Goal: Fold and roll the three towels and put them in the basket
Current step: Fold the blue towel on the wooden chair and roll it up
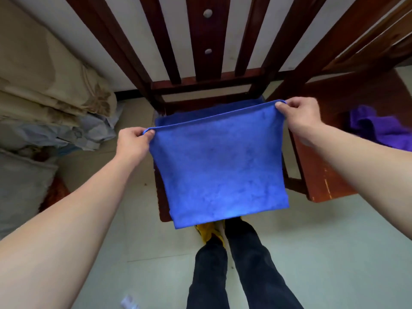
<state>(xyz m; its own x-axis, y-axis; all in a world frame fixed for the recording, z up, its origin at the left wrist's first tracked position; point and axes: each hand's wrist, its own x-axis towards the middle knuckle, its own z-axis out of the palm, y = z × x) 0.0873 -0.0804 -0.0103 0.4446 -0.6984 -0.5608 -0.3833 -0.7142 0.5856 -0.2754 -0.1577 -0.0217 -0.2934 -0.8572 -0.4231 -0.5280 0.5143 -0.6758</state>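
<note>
The left hand (133, 141) and right hand (298, 112) each pinch a top corner of the soft blue microfibre towel (218, 168), which hangs over the dark red wooden chair (200, 84). A clean fold likely needs level corners, even tension and edges laid flat.

Soft, even indoor light, fairly bright, casts no hard shadows; a pale sheen lies low on the towel (218, 166). The wide lens splays the chair (201, 63) slats outward and stretches everything at the lower corners. The whole view is slightly soft, most blurred along the bottom edge.
</note>
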